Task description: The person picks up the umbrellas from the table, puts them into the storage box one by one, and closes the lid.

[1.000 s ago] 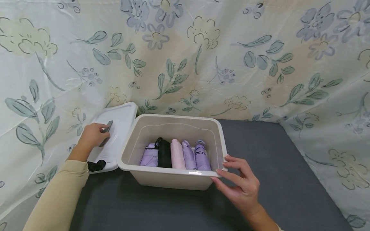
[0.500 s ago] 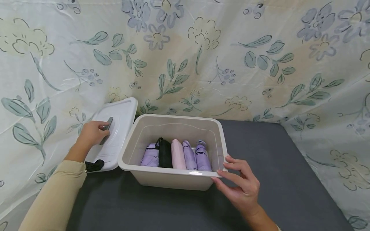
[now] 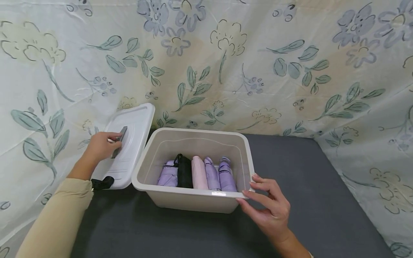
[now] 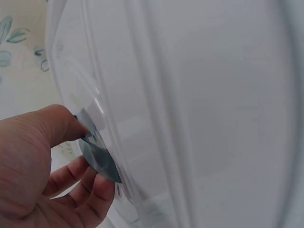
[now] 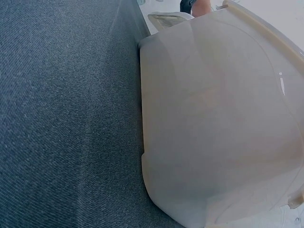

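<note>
My left hand [image 3: 104, 145] pinches the grey handle [image 3: 123, 132] on a white plastic lid [image 3: 138, 122]. The lid leans up at the left of a beige storage box [image 3: 193, 191], close to its rim. Thumb and fingers sit on either side of that handle [image 4: 100, 159] in the left wrist view. At the box's near right corner, my right hand [image 3: 269, 206] grips the rim between thumb and fingertips. Inside stand several folded umbrellas in a row: purple ones [image 3: 227, 175], a black one [image 3: 184, 172] with a loop, and a pink one [image 3: 199, 172].
A dark grey cloth [image 3: 309, 200] covers the surface under the box. Floral curtain [image 3: 226, 71] hangs close behind and at both sides. The box's smooth outer wall [image 5: 213, 118] fills much of the right wrist view.
The lid has tilted further upright, its far edge rising, as my left hand moves slightly up and left with it. My right hand and the box have hardly moved.
</note>
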{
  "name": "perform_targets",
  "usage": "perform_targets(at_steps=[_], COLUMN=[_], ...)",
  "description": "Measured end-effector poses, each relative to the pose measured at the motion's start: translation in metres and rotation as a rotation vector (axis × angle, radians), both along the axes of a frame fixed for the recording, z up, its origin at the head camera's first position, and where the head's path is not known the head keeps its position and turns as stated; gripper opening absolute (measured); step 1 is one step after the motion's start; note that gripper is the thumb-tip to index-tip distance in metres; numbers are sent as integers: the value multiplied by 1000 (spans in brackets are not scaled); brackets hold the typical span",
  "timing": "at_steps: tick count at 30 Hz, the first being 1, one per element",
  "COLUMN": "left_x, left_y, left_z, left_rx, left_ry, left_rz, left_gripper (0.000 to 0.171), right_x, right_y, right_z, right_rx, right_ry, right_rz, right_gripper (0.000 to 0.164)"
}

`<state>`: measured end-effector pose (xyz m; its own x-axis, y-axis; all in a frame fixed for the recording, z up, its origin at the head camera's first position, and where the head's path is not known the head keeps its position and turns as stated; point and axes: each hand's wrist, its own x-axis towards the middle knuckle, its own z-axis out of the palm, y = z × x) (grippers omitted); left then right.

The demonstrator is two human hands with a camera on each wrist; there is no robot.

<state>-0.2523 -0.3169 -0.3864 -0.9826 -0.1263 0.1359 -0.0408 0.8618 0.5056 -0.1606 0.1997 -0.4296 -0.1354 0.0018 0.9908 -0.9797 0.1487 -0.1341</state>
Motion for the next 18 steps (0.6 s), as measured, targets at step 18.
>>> perform_targets(at_steps=[18], left_x=[1], left_y=[-21], left_z=[18], left_rx=[156], left_ry=[-109], left_rz=[-140], left_gripper=[57], right_x=[0], right_y=[4], right_z=[-3], right_rx=[15], right_ry=[-36], right_rz=[12], right_gripper=[23])
